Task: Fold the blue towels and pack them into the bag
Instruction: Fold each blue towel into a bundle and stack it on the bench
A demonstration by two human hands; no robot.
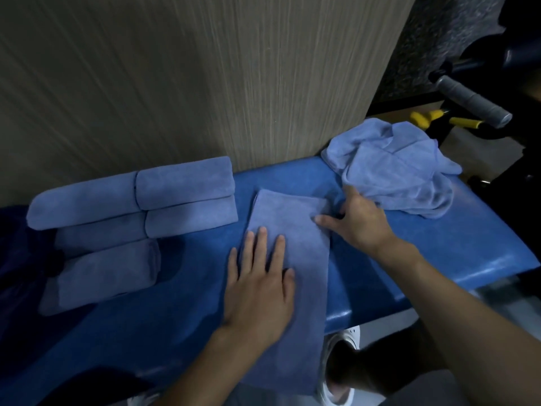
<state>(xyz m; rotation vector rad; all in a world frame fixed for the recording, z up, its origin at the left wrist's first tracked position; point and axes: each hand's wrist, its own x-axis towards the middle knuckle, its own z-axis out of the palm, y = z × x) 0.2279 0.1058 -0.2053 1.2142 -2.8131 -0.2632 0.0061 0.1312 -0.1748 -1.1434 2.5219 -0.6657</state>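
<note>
A long blue towel (295, 230), folded into a narrow strip, lies across the blue padded bench (439, 244) and hangs over its near edge. My left hand (259, 288) lies flat on the strip with straight fingers. My right hand (355, 218) rests on the strip's far right edge, thumb stretched over the cloth, fingers bent at the fold. Several folded blue towels (140, 218) are stacked at the left. A loose heap of unfolded blue towels (398, 168) sits at the far right end. No bag can be made out.
A wood-grain wall panel (175, 83) stands right behind the bench. Dark equipment with a grey foam roller (471, 101) and yellow handles (465, 123) is at the upper right. A dark blue shape (17, 259) lies at the left edge. A white round object (339, 364) sits below the bench.
</note>
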